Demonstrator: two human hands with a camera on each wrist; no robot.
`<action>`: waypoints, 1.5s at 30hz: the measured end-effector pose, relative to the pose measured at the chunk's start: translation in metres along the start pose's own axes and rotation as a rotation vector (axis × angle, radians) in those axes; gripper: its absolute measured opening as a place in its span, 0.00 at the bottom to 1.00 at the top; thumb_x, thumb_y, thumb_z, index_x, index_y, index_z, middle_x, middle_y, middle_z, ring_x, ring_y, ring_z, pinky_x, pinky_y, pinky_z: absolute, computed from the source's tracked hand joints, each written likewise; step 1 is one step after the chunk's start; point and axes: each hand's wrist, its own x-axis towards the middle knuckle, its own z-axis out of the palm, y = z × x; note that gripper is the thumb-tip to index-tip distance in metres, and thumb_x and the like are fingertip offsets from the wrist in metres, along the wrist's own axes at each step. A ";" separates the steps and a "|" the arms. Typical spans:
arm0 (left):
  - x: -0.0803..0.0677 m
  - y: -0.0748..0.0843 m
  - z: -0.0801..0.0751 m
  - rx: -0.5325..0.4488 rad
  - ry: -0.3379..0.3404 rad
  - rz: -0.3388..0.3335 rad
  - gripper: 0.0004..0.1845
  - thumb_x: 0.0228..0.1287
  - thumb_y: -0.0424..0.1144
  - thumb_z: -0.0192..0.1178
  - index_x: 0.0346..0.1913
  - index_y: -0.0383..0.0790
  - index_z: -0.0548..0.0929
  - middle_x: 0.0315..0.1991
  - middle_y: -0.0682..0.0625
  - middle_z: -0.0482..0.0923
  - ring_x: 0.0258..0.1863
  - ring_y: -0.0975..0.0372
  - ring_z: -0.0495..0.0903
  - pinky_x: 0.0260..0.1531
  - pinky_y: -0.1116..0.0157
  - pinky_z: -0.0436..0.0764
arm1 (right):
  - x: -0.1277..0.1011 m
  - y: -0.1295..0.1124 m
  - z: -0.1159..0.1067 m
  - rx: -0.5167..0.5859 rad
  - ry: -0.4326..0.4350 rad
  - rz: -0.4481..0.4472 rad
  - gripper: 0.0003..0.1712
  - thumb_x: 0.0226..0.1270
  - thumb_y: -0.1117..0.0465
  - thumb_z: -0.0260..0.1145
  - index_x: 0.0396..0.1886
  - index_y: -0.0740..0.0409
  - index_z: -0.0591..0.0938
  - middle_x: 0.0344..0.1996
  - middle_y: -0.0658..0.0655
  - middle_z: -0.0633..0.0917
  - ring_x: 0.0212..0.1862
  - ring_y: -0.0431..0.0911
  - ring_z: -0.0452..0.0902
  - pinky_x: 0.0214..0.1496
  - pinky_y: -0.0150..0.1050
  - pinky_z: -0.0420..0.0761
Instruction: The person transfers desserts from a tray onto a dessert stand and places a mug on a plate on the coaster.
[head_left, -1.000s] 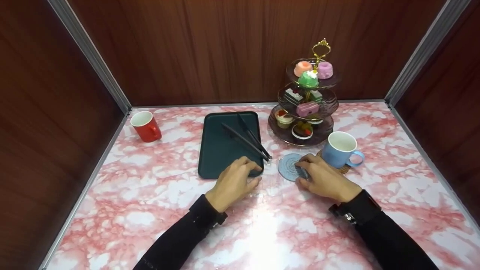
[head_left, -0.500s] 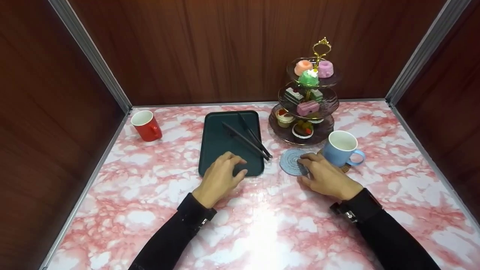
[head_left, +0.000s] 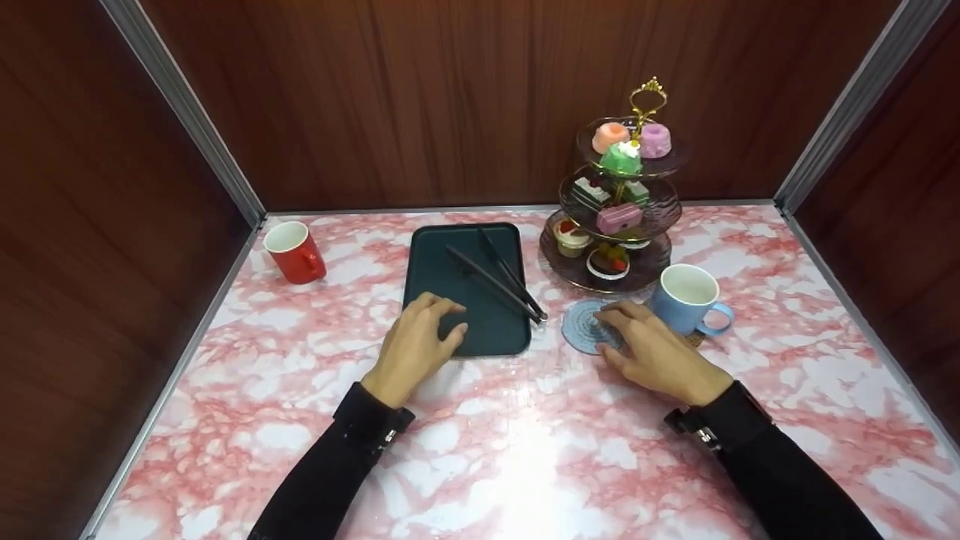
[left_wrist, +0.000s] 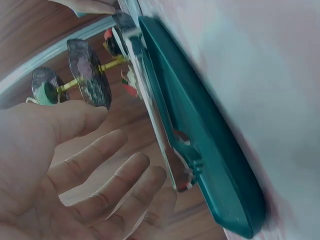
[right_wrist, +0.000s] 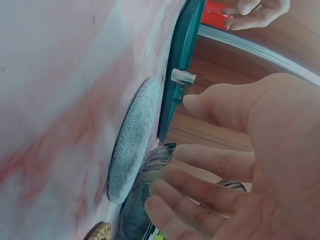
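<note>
My left hand [head_left: 412,346] hovers over the near left corner of a dark green tray [head_left: 435,274], fingers loosely bent with nothing in them. In the left wrist view its spread fingers [left_wrist: 107,197] stand apart from the tray's rim. Black tongs [head_left: 491,279] lie slantwise on the tray, one end past its right edge. Over a round light blue coaster [head_left: 579,324] is my right hand [head_left: 664,356], its fingers relaxed. The right wrist view has the coaster [right_wrist: 134,140] flat on the table, with a gap to the fingers. Just right of that hand stands a light blue mug [head_left: 679,304].
A three-tier stand [head_left: 559,259] with several small cakes stands behind the coaster. Part of a woven brown coaster [head_left: 695,340] shows under the blue mug. A red mug [head_left: 296,259] is at the far left. Wooden panels [head_left: 420,105] enclose the marbled table [head_left: 480,465].
My left hand has moved left and slightly away from me, across the tray's near edge. The right hand has let go of the blue coaster, which sits slightly farther back.
</note>
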 end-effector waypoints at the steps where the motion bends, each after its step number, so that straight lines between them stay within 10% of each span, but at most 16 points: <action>1: 0.001 -0.003 -0.002 -0.008 0.004 -0.012 0.16 0.56 0.51 0.62 0.48 0.55 0.81 0.43 0.55 0.75 0.44 0.61 0.76 0.41 0.61 0.79 | 0.001 -0.001 0.000 0.006 0.007 -0.004 0.27 0.58 0.51 0.65 0.56 0.54 0.75 0.52 0.50 0.76 0.56 0.41 0.70 0.57 0.42 0.73; 35: 0.023 -0.165 -0.068 -0.028 0.383 -0.360 0.17 0.57 0.44 0.60 0.50 0.46 0.81 0.42 0.45 0.76 0.41 0.55 0.76 0.43 0.56 0.73 | 0.017 -0.033 -0.021 0.052 0.106 -0.055 0.27 0.58 0.51 0.64 0.58 0.48 0.74 0.54 0.45 0.75 0.56 0.37 0.70 0.55 0.39 0.74; 45: 0.021 -0.200 -0.080 -0.003 0.357 -0.504 0.21 0.59 0.44 0.56 0.56 0.44 0.76 0.45 0.44 0.73 0.44 0.53 0.71 0.45 0.54 0.71 | 0.025 -0.045 -0.011 0.051 0.088 -0.071 0.26 0.59 0.49 0.63 0.58 0.43 0.73 0.56 0.44 0.73 0.58 0.35 0.68 0.57 0.38 0.73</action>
